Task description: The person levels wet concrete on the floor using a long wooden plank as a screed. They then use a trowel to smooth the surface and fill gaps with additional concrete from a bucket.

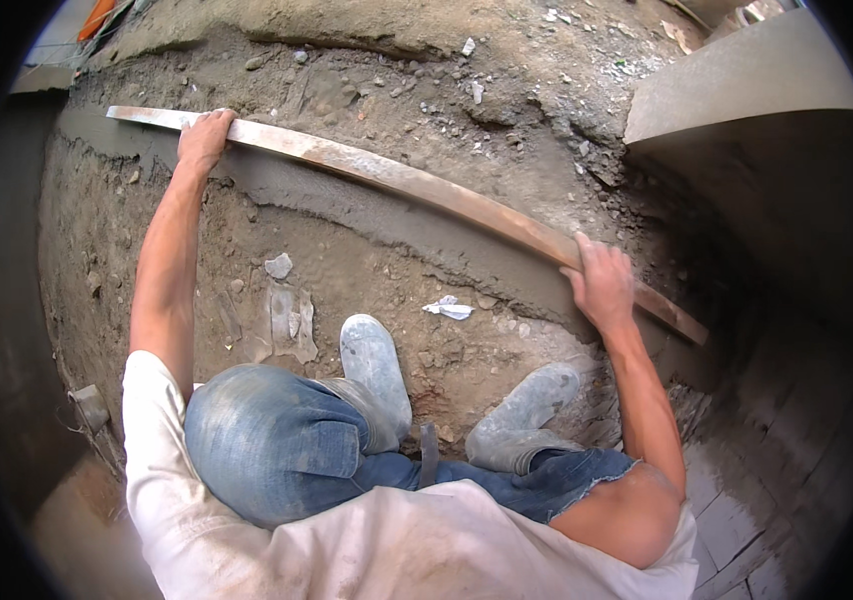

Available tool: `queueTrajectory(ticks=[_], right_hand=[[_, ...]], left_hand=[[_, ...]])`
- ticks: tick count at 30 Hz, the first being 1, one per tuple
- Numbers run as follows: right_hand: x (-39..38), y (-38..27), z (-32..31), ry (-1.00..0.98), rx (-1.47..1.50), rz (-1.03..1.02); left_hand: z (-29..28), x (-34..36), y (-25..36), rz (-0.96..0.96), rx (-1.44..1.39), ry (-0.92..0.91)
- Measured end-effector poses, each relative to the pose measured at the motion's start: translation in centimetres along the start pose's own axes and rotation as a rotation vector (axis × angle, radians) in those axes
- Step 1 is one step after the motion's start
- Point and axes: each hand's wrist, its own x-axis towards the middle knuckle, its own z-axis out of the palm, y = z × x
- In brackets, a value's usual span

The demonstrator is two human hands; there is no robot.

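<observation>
A long wooden straightedge board [397, 178], smeared pale with mortar, runs slantwise from the far left to the nearer right. My left hand [206, 136] is closed round it close to its far left end. Toward its right end my right hand [603, 282] grips it too, thumb on the near side. Along the board's near edge lies a strip of smooth wet grey mortar [337, 208] with a ragged border on the dirt. Both arms are stretched wide, and the board's underside is hidden.
Rough dirt with stones rises beyond the board. My grey boots [375, 365] stand on the near soil beside a crumpled white scrap [450, 308] and a pale stone [279, 266]. A grey slab [747, 75] juts in at upper right; a dark wall [7, 290] borders the left.
</observation>
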Motion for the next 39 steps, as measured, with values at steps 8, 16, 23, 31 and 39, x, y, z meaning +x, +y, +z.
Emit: queueTrajectory(ticks=[8,16,23,31,39], right_hand=[[-9.6,6.2,-3.9,-0.026,0.046,0.121],[-17.0,10.8,-2.1,-0.065,0.008,0.211],[-16.8,11.8,-2.3,-0.103,0.005,0.228],[0.4,4.7,-0.6,0.018,-0.019,0.103],[-0.9,7.8,-4.8,0.015,-0.001,0.124]], left_hand=[[-2.0,-5.4,6.6,0.295,-0.018,0.086],[0.1,-10.9,12.5,0.471,-0.294,0.227],[-0.4,-9.0,12.7,0.595,-0.332,0.301],[0.1,0.7,3.0,0.208,-0.051,0.129],[-4.7,-0.1,2.5,0.354,-0.082,0.314]])
